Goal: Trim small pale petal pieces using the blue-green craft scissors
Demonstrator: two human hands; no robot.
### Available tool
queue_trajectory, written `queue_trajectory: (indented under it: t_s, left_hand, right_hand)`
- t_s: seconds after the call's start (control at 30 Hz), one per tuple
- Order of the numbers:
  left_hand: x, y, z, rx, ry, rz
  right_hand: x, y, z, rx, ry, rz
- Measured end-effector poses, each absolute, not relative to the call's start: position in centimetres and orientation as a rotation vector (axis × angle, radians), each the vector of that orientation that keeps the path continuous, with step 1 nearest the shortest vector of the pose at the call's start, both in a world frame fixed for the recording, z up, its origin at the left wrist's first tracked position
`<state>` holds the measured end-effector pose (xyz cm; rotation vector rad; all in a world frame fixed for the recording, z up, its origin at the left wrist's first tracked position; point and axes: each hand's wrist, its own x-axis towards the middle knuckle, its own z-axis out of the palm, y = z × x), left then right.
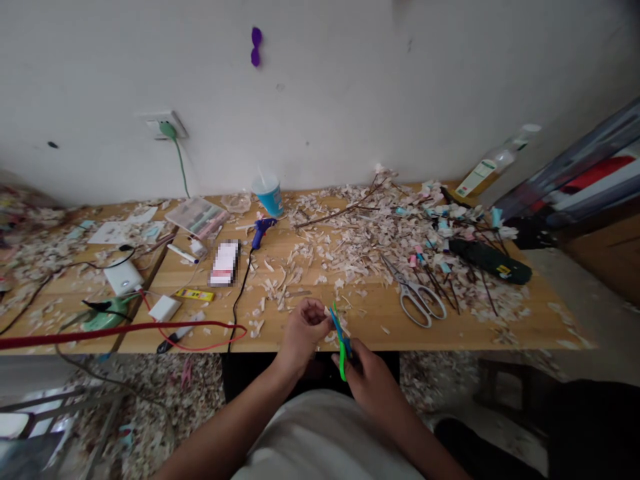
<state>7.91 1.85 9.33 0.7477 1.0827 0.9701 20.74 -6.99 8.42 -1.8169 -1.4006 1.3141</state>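
Observation:
At the front edge of the table, my left hand (304, 332) is closed in a pinch on a small pale petal-like piece (327, 311). My right hand (373, 379) grips a pair of green and blue scissors (342, 343), its blades pointing away from me and close beside the pale piece. Whether the blades touch that piece cannot be made out. Pale shavings and petal-like scraps (285, 280) lie on the wood beyond both hands. A larger pair of grey-handled scissors (423, 303) rests on the table to the right.
Across the wooden table (195, 333) are a blue glue gun (261, 233), a phone (225, 263), a blue cup (269, 195) and a yellow box-like strip (195, 295). Twigs with pale blossoms (380, 180), a dark umbrella-like bundle (490, 261) and a bottle (493, 167) are at right. A red cord (125, 330) crosses the left.

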Motion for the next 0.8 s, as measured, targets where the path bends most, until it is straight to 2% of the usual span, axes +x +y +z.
queue_trajectory:
  t_s: [0.43, 0.63, 0.8]
  left_hand:
    - [6.8, 1.9, 8.8, 0.610, 1.039, 0.892]
    - [6.6, 1.6, 9.2, 0.509, 1.010, 0.821]
    - [6.4, 1.4, 9.0, 0.508, 1.009, 0.857]
  right_hand:
    - [20.7, -7.5, 7.7, -1.886, -1.443, 1.265]
    - [20.9, -7.4, 7.7, -1.823, -1.320, 1.317]
    - [20.7, -7.6, 8.4, -1.838, -1.444, 1.384]
